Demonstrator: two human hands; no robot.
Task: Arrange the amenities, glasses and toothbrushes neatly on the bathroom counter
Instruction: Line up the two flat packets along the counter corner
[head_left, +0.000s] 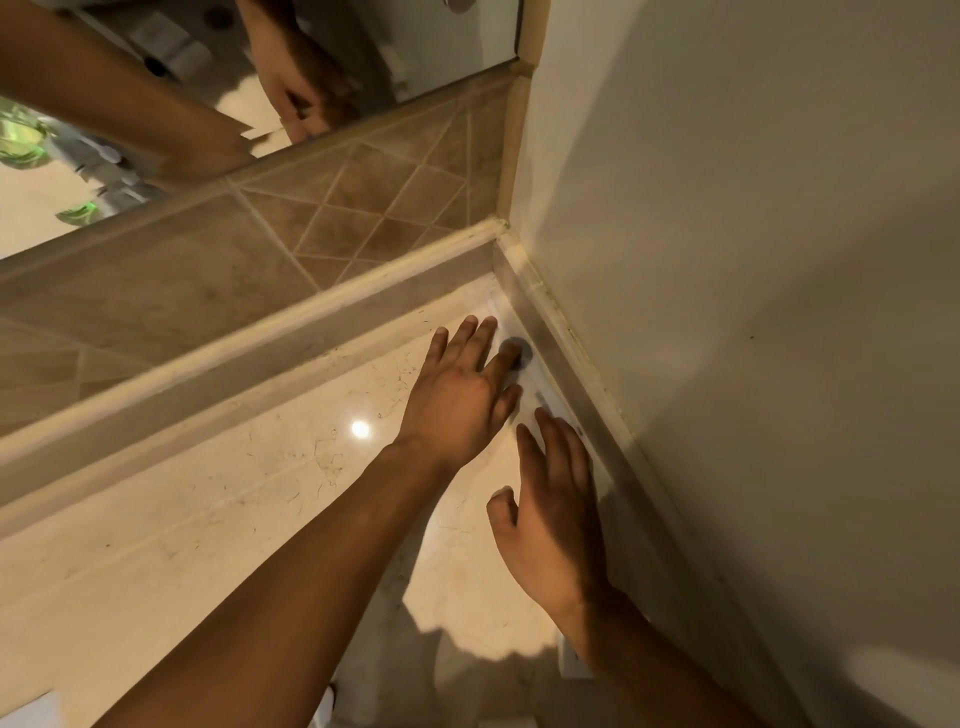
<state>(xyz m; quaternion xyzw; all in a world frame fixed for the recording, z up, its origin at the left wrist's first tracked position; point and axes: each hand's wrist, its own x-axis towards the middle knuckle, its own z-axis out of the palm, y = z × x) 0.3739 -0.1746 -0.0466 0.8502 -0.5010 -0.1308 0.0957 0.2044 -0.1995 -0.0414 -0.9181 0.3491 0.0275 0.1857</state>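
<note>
Nearest the lens, two bare forearms reach from the lower edge across the cream marble table (218, 525) toward its far right corner. The left hand (462, 395) lies palm down with fingers spread and extended, released, gripping nothing; its fingertips rest on or just above a flat, clear or white packet (540, 387) pressed into the corner where the table meets the right wall (753, 260). A small dark round spot (519, 349) shows on that packet at the tip of one left finger; what it is cannot be resolved. The right hand (556, 514) is also open, fingers straight and together, thumb apart, lying along the packet's near part beside the wall's base strip; whether it presses down cannot be told. The packet is blurred, contents unreadable. Behind the table runs a raised ledge, then brown tiles (374, 192) set partly on the diagonal, then a mirror (156, 104). The mirror shows a reflected arm and hand, and at the left edge green-tinted glassware (23, 137) and small pale objects, too blurred to identify. A bright light spot (360, 429) reflects off the table near the left wrist.
</note>
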